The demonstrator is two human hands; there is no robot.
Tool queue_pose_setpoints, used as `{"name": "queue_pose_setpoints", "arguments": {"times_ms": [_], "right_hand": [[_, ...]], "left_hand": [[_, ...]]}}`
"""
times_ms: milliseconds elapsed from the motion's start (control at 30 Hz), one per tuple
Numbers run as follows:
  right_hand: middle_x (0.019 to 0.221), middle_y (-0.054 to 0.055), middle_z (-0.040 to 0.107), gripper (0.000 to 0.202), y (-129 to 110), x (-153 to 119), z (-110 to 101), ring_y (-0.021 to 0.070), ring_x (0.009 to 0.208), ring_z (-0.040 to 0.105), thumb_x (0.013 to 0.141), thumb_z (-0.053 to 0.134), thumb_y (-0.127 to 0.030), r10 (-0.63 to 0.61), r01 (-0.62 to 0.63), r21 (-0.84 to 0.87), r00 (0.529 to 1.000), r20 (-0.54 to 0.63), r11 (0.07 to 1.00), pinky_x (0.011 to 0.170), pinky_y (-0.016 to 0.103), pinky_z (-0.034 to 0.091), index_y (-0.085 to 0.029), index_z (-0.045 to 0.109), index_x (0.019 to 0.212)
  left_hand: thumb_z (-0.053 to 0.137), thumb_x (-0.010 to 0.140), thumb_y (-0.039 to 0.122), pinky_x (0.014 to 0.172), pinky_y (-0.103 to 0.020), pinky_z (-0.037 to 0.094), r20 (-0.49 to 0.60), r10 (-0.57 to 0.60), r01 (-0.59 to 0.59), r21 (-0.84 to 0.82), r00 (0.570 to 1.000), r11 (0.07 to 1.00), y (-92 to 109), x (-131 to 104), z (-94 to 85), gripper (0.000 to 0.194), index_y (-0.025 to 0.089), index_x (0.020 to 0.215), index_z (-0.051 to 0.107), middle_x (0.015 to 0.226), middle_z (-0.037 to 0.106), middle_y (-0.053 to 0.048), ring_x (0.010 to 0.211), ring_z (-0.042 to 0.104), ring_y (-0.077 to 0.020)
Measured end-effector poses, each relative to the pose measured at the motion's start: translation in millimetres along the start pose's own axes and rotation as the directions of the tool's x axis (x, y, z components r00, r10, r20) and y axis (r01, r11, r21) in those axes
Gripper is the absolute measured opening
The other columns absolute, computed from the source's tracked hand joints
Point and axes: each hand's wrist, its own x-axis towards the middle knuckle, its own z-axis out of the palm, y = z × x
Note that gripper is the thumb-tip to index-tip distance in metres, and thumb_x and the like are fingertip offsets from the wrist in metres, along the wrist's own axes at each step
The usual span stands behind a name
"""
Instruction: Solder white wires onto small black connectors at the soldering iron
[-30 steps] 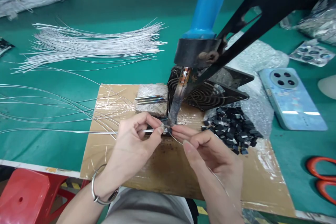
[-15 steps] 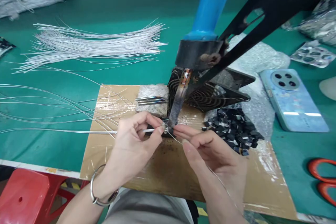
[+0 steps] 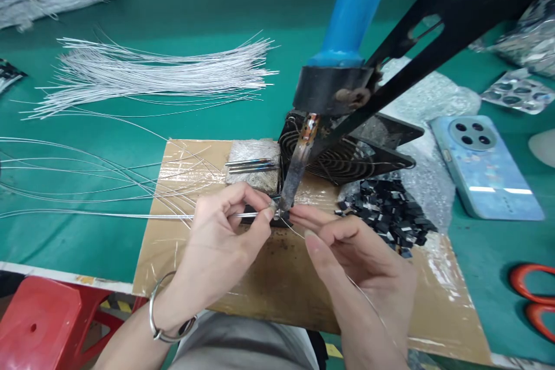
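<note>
The left hand [image 3: 221,237] is pinching a thin white wire [image 3: 108,215] between thumb and forefinger, close to its near end, and is bringing that end under the tip of the soldering iron [image 3: 298,167], which is hanging from a black arm with a blue handle above. The right hand [image 3: 355,254] is pinching a finer silvery strand [image 3: 359,295], probably solder wire, with thumb and forefinger pressed together just beside the iron's tip; the strand is trailing back over the wrist. A small dark part [image 3: 277,221] is lying between the two sets of fingertips on the taped cardboard sheet [image 3: 277,283], though how it is seated is hard to tell. The wire is looking very light, springy and slippery, so it is likely flexing and swinging along its long free length lying out to the left on the green table [image 3: 130,121]; gripping it right near the worked end, as the left hand is doing, is giving the most control. The strand is probably soft and easily bent, and the iron's tip should be treated as hot. As for holders, a clear plastic bag [image 3: 416,185] is lying open with a heap of small black parts [image 3: 385,214] spilling from it onto the cardboard, a loose bundle of white wires [image 3: 151,69] is lying bare on the table, and a block [image 3: 254,170] behind the hands is carrying a few spare metal tips.
</note>
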Motion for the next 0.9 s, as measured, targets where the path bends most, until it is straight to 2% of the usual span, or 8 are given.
{"name": "queue_pose_setpoints", "arguments": {"times_ms": [200,433,733,900], "right_hand": [[0.112,0.001,0.078,0.019,0.2,-0.1,-0.1,0.0162,0.106,0.074,0.093,0.068,-0.021,-0.017,0.017,0.011,1.0,0.016,1.0,0.099,0.029,0.057,-0.024,0.062,0.075],[0.111,0.001,0.078,0.02,0.0,-0.7,0.7,0.0158,0.104,0.074,0.092,0.07,-0.023,0.001,-0.001,0.032,1.0,0.002,0.999,0.098,0.028,0.058,-0.024,0.062,0.074],[0.111,-0.002,0.078,0.019,0.3,-0.6,0.0,0.013,0.104,0.074,0.092,0.069,-0.022,-0.015,0.014,0.042,1.0,0.015,0.999,0.099,0.023,0.056,-0.024,0.063,0.075],[0.112,0.001,0.078,0.019,1.3,-1.0,-0.6,0.0164,0.104,0.074,0.092,0.07,-0.023,-0.002,0.001,0.027,1.0,0.011,1.0,0.101,0.032,0.057,-0.023,0.062,0.075]], "left_hand": [[0.065,0.085,0.015,0.053,-0.023,0.038,-0.001,0.013,-0.013,0.014,1.0,1.0,-1.2,-1.7,-1.3,0.009,0.016,0.076,0.065,0.084,0.072,-0.002,0.065,0.059,-0.0123],[0.065,0.085,0.015,0.056,-0.024,0.042,-0.002,0.016,-0.016,0.019,1.0,1.0,-3.3,-3.9,-2.1,0.009,0.017,0.075,0.065,0.084,0.071,-0.002,0.073,0.065,-0.0153],[0.064,0.083,0.016,0.054,-0.025,0.04,-0.012,0.015,-0.015,0.042,1.0,0.999,0.3,-2.5,-0.8,0.009,0.016,0.074,0.065,0.087,0.073,-0.005,0.069,0.062,-0.0149],[0.065,0.084,0.017,0.053,-0.024,0.04,-0.01,0.013,-0.012,0.043,1.0,0.999,-1.4,-3.8,-2.0,0.008,0.016,0.075,0.065,0.083,0.072,-0.003,0.067,0.06,-0.014]]}}
